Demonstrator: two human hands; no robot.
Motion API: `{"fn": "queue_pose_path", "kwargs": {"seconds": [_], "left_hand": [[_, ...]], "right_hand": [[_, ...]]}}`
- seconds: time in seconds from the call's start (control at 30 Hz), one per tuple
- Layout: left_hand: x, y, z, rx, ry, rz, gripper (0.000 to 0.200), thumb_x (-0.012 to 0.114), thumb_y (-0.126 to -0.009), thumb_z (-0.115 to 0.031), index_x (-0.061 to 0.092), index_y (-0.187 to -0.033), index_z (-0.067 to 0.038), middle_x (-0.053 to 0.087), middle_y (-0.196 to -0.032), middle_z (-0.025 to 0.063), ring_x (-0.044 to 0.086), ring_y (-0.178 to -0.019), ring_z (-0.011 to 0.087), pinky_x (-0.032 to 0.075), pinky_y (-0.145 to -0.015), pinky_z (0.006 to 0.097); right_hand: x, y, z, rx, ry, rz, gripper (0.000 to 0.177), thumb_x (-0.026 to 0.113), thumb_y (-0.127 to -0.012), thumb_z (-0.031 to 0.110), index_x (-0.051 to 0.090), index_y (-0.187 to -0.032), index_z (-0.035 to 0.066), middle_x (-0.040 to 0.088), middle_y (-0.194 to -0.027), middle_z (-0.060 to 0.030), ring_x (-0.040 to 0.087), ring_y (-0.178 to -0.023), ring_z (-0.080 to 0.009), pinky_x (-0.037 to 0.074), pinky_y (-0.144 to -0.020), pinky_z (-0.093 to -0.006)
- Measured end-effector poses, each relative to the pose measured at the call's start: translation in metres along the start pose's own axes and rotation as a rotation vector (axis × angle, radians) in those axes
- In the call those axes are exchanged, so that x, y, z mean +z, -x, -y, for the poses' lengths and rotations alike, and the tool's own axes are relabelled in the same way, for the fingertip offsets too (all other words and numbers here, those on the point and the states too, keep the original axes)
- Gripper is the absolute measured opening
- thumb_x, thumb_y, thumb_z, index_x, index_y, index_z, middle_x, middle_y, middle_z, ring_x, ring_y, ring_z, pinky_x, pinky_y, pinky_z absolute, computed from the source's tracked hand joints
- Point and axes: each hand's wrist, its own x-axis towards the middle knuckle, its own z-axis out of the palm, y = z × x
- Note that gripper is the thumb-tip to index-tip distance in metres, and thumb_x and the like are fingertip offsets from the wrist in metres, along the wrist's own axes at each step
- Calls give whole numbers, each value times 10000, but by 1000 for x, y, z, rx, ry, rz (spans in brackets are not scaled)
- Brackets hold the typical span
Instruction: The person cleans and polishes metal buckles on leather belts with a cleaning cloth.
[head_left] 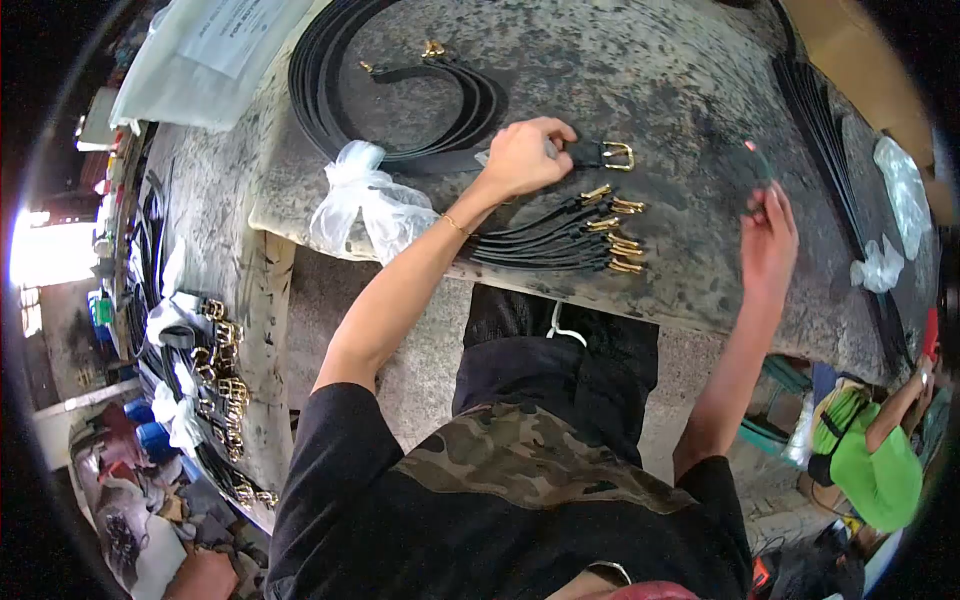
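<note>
My left hand [527, 157] is closed over a black belt [450, 162] that lies across the table, with its gold buckle [618, 155] just to the right. Whatever sits between the curled fingers is too small to make out. Toward the near edge is a row of thin black straps [530, 240] with gold buckles. Over the right part of the table, my right hand [770, 225] is raised with its fingers together around a small thin object [757, 155], dark with a reddish tip and blurred.
Coiled black belts [325, 80] lie at the back left, beside clear plastic wrap [365, 200]. More black straps [830, 150] run down the right side. Buckled belts [225, 380] hang at the left edge. A person in green [880, 465] is at the lower right.
</note>
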Motion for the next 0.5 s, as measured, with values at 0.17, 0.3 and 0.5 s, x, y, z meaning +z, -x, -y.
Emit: {"fn": "queue_pose_path", "kwargs": {"seconds": [0.17, 0.3, 0.5], "left_hand": [[8, 8, -2, 225, -64, -124, 271, 788, -674, -330, 750, -880, -157, 665, -860, 10, 667, -775, 249, 536, -692, 355], [12, 8, 5, 300, -34, -103, 134, 750, -745, -214, 753, -855, -139, 654, -868, 8, 656, -710, 244, 521, -644, 350], [2, 6, 18, 280, 60, 15, 121, 709, -789, -175, 731, -854, -76, 654, -921, 98, 662, -780, 288, 532, -710, 365]], "right_hand": [[72, -53, -56, 198, -211, 266, 260, 584, -949, 117, 567, -1179, -3, 626, -916, -45, 538, -748, -77, 453, -665, -239], [106, -57, -89, 295, -190, 270, 186, 582, -943, 102, 581, -1099, 1, 594, -888, -47, 540, -779, -94, 466, -684, -254], [91, -63, -120, 93, 177, 378, 210, 633, -902, 99, 586, -1066, -25, 575, -843, -40, 548, -778, -120, 514, -873, -336]]}}
